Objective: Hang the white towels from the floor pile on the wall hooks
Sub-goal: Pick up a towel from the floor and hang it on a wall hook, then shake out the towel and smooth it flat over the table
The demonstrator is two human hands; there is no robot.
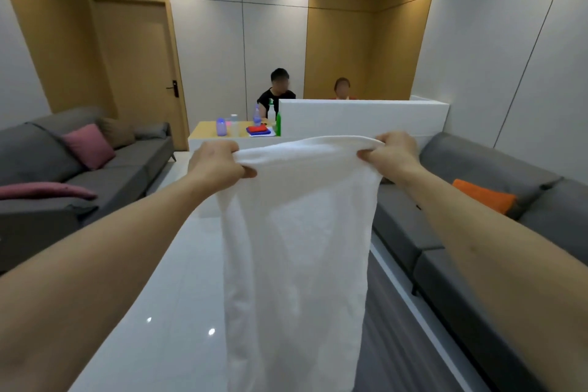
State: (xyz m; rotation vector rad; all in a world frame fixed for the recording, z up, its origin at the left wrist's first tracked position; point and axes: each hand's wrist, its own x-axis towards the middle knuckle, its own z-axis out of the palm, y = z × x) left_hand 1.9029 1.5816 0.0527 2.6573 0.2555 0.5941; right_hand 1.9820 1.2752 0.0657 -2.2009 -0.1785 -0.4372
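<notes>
In a panelled room with grey sofas either side, my left hand (pixel 216 162) and right hand (pixel 393 154) each have a closed grip on the top edge of the white towel (pixel 296 232), which hangs spread at chest height. I judge this the carrying step. No hooks are in sight, so next I must find the wall with them.

— How are the person's arms placed?
— Both bare forearms reach forward from the lower corners, stretched out nearly straight and converging a little toward the middle.
— And the hands?
— The left hand (pixel 219 162) is raised at chest height, knuckles up, fingers curled down and thumb tucked under, pinching a fold of the white towel (pixel 299 232). The right hand (pixel 393 154) mirrors it, level with the left, fingers curled round the same top edge.
</notes>
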